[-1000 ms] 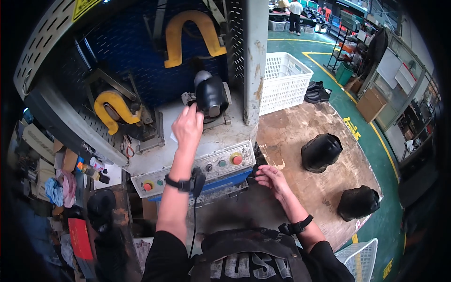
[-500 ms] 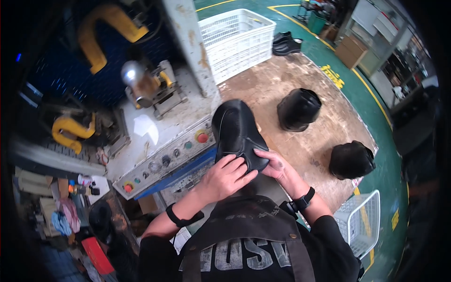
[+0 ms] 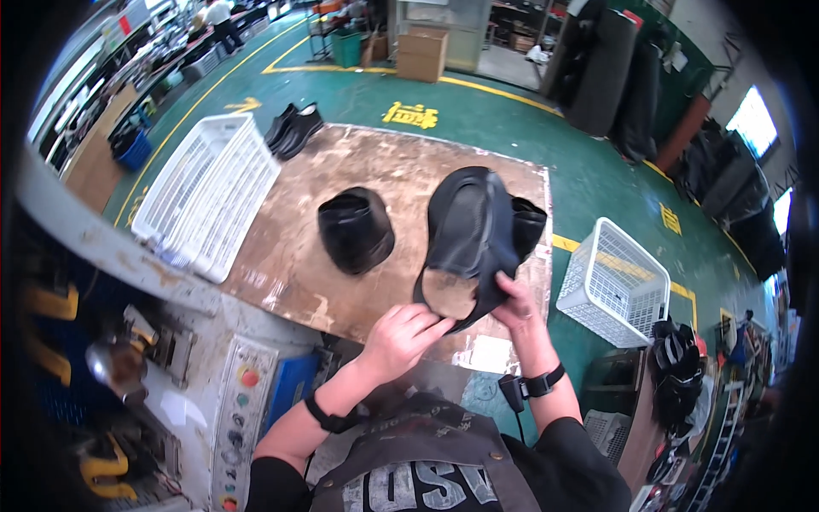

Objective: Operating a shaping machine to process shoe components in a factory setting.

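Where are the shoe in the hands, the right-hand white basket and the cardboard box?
Shoe (image 3: 467, 235): head view, on its dark middle.
Right-hand white basket (image 3: 624, 295): head view, on its mesh.
Cardboard box (image 3: 421, 56): head view, on its front side.

Left grip (fingers bent) near right grip, forearms angled inward

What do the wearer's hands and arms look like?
Left hand and right hand: ungloved. Forearms bare below short black sleeves. Black strap on each wrist; the right one carries a dark module with a thin black cable.
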